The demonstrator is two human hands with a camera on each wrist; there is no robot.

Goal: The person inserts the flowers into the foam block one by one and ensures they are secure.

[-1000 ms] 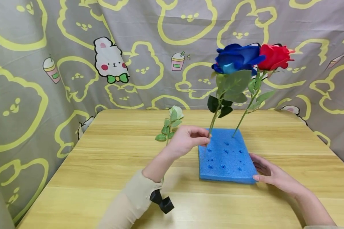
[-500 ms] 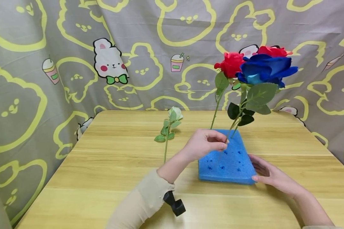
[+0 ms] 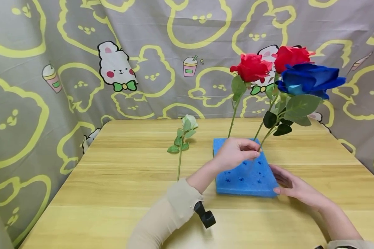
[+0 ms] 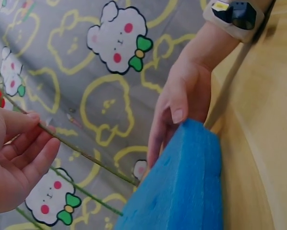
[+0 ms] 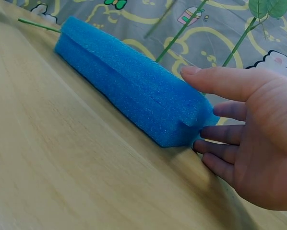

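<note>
My left hand (image 3: 238,152) pinches the stem of a blue rose (image 3: 311,79) between thumb and fingers. The flower leans to the right above a blue foam block (image 3: 246,191) with several small holes. In the left wrist view the stem (image 4: 93,159) slants down toward the foam; I cannot tell whether its tip touches it. Two red roses, a left one (image 3: 251,67) and a right one (image 3: 291,58), stand in the block's far part. My right hand (image 3: 299,188) rests against the block's near right corner, thumb at the front edge, fingers fairly straight along the side.
A pale white-green rose (image 3: 190,122) lies on the wooden table (image 3: 112,197), left of the foam, its stem toward the front. Behind the table hangs a grey patterned curtain (image 3: 162,27). A black wrist mount (image 3: 205,214) hangs from my left sleeve.
My left hand has carried the blue rose to the right across the foam block, uncovering the left red rose. The right hand stays at the block's corner.
</note>
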